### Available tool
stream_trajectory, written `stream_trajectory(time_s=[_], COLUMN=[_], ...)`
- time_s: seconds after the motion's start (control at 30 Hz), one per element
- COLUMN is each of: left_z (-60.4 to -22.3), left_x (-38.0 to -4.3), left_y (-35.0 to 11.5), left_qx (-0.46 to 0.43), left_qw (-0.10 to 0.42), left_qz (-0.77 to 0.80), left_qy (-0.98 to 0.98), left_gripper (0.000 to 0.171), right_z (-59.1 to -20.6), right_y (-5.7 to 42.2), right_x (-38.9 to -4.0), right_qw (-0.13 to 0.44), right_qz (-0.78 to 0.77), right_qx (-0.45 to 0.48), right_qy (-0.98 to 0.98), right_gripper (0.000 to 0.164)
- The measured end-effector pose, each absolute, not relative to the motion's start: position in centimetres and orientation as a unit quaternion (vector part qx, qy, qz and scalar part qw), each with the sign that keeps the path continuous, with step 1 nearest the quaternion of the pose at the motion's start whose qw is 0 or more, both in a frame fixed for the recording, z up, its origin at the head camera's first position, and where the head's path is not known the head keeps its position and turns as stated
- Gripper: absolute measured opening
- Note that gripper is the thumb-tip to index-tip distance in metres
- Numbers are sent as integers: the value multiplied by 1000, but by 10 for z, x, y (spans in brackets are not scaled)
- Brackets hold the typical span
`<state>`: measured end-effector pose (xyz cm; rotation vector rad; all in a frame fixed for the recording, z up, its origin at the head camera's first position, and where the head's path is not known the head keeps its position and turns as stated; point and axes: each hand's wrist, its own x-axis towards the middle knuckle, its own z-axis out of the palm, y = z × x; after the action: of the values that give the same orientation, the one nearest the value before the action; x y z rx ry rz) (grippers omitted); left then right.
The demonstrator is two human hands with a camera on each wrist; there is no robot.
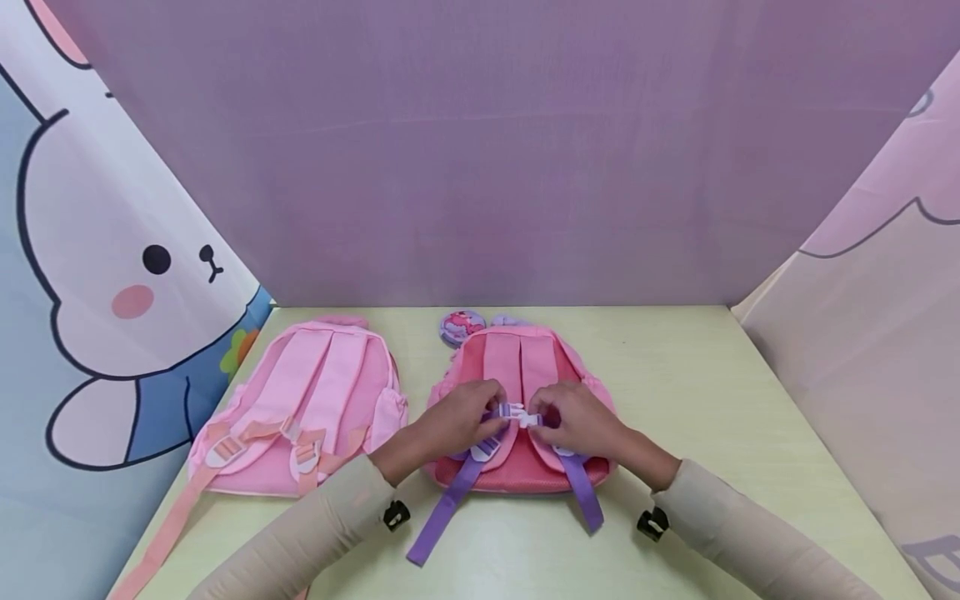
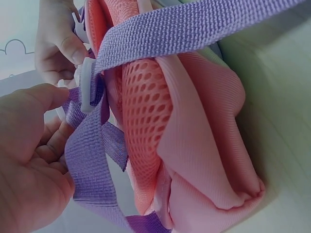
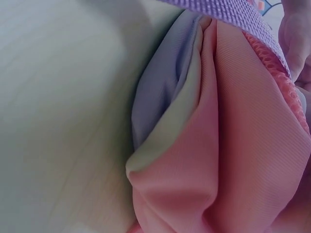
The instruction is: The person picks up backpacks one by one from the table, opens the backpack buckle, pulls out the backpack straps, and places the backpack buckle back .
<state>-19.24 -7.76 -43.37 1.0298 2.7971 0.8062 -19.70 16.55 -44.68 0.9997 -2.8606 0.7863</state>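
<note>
A dark pink backpack [image 1: 517, 479] lies straps-up on the table between both hands. Across its shoulder straps runs a white side-release buckle [image 1: 517, 412] on purple webbing. My left hand [image 1: 463, 415] pinches the webbing at the buckle's left half; in the left wrist view its thumb and fingers [image 2: 53, 97] hold the purple strap [image 2: 92, 160]. The right hand [image 1: 583, 419] pinches the buckle's right end. The two buckle halves meet; whether they are latched I cannot tell. In the right wrist view the backpack's side pocket [image 3: 180, 160] hides most of the handwork.
A lighter pink backpack [image 1: 300, 400] with peach straps lies left of the first one. A round purple-pink charm [image 1: 461, 327] is by the far edge. Loose purple strap ends [image 1: 446, 517] hang toward the front. A purple panel [image 1: 495, 167] stands behind the table [image 1: 675, 375].
</note>
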Motion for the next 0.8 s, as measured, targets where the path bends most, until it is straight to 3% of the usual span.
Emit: stream_trajectory(time_s=[0.8], left_z=[-433], left_x=[-196], left_y=[-70], left_qx=[350], left_qw=[21], left_qz=[256], left_qy=[901], left_gripper=[23], right_z=[-435], right_y=[165], right_x=[-197], right_qw=[7], right_qz=[260], right_qx=[330], right_qy=[-907], right_gripper=[24])
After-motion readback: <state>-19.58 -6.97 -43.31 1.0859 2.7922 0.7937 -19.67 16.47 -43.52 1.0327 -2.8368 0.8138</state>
